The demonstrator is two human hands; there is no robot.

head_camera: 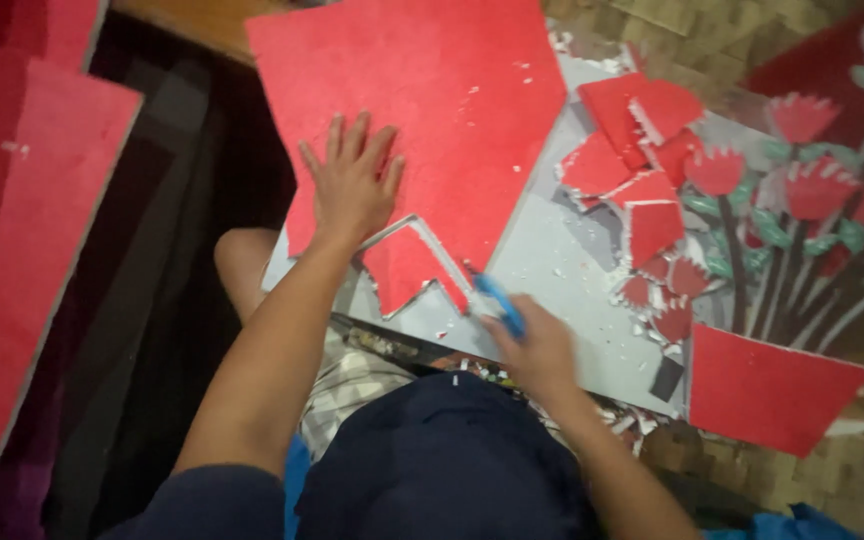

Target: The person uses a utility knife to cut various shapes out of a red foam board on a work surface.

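Observation:
My left hand (352, 180) lies flat, fingers spread, on a large red foam sheet (452, 90) that rests on a grey board (552, 270). My right hand (537, 350) grips a blue-handled cutter (500, 303) whose tip meets the sheet's lower edge. A zigzag, flower-shaped piece (407, 265) is partly cut out of the sheet between my hands. The blade itself is blurred.
Cut red scraps (632, 130) and small red flower shapes (667, 290) lie right of the sheet. A red rectangle (767, 390) sits at lower right beside a flower collage with green leaves (812, 200). More red sheets (32, 230) lean at the left. My knee (247, 260) shows under the board.

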